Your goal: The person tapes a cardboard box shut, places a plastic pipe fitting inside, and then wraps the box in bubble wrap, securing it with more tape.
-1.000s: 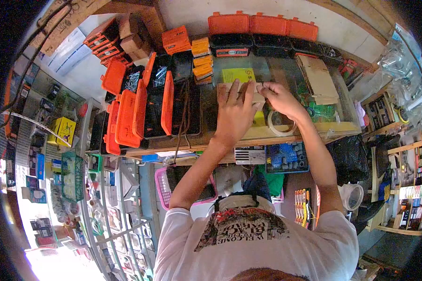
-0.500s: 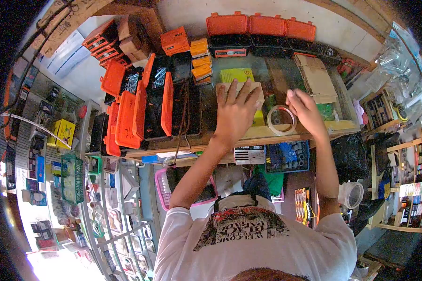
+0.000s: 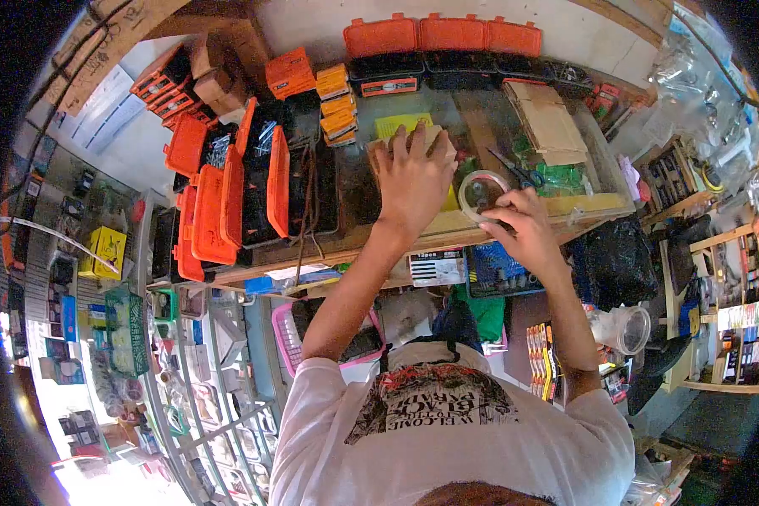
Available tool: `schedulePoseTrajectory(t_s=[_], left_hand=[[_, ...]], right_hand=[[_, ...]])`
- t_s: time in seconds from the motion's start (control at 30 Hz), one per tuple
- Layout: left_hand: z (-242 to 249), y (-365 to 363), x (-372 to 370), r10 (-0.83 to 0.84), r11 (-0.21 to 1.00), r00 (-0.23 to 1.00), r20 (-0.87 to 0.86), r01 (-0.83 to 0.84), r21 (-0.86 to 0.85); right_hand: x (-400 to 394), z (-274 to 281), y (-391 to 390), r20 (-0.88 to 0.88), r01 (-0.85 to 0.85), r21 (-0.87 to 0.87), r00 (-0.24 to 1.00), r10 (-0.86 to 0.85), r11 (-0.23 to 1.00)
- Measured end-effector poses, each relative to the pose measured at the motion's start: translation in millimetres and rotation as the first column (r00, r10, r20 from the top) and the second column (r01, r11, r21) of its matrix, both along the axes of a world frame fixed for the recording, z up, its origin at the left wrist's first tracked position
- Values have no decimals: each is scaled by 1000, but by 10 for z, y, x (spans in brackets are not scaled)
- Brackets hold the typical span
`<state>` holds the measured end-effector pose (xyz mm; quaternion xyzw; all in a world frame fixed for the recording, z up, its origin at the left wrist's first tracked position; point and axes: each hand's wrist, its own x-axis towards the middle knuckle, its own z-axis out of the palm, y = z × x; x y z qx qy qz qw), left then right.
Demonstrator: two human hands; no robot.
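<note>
Right at the bottom edge, a strip of dark hair [image 3: 481,495], cut off by the frame; above it, a white printed T-shirt [image 3: 447,455], its lettering upside down: "WELCOME TO THE BLACK PARADE". Under the counter, a pink plastic basket [image 3: 283,339], partly hidden behind the left forearm. Near it, a white carton with black stripes [image 3: 437,269]: "pcs" comes through, the number before it hard to make out.

Up at the front of the glass-topped wooden counter [image 3: 582,204], here's the right hand [image 3: 524,226], curled nearly closed, thumb and fingers pinching the near right rim of a pale, ring-shaped roll of tape [image 3: 463,196]. To its left, the left hand [image 3: 415,175] lies wide open, fingers spread across a small tan cardboard box [image 3: 376,154], covering most of it; the palm hides whatever is printed there. Just beyond the right hand, dark-handled scissors [image 3: 527,176]. A bright yellow printed panel [image 3: 402,124] peeks out past the box, its lettering blocked.

Farther back, flattened brown cardboard [image 3: 548,126] on the right, orange-lidded black plastic cases [image 3: 213,221] standing open on the left, and small yellow-orange cartons [image 3: 338,110] stacked between, labels too blurred to read. Against the wall, more open orange lids [image 3: 453,35].
</note>
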<state>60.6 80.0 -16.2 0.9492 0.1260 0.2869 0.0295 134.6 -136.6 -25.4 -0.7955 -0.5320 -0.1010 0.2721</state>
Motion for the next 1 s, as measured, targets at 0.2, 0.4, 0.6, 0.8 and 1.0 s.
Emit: schedulePoseTrajectory(t_s=[0.2,0.4,0.6,0.8,1.0], left_hand=[[67,-69,-254,-222,952,884,412,288,-106],[27,-457,-659,-141,648,821,553,499,-575],[-93,-517,-787,8,465,747,665,586,-664],[-247,-516,-928,13,638,783,622,473,-608],[-370,-516,-941,-51,797,798,600,395,-457]], right_hand=[[-133,79,13,-186,25,273,982,27,962],[-473,341,71,-352,32,397,928,121,917],[-665,309,151,-344,-15,445,920,187,895],[-763,180,155,-308,-45,421,932,190,906],[-910,27,192,-363,37,436,921,138,899]])
